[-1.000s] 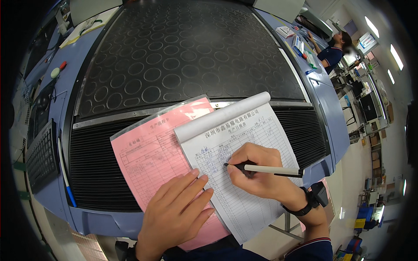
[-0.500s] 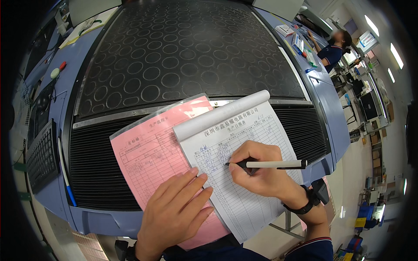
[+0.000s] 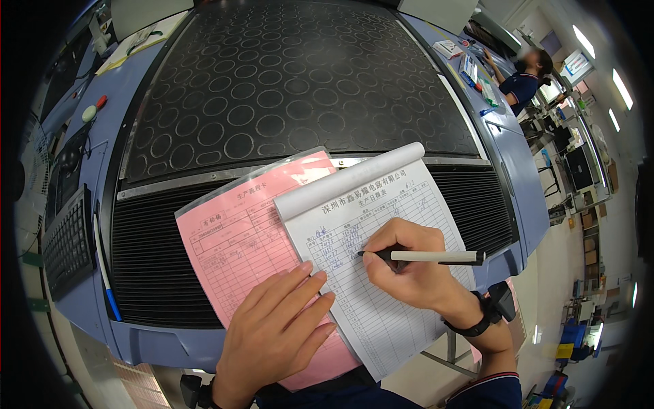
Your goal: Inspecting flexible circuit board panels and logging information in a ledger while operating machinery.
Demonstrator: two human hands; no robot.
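Over the white form (image 3: 375, 322), the right hand (image 3: 413, 273) grips a pen (image 3: 444, 257) in its fingers. Across the pink sheet (image 3: 235, 255), the left hand (image 3: 274, 326) rests, fingers released.

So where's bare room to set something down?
The black circle-patterned mat beyond the pink sheet and white pad; also the ribbed panel between blue-ended pen and pink sheet. Crowded: the sheet and pad, under left hand and right hand.
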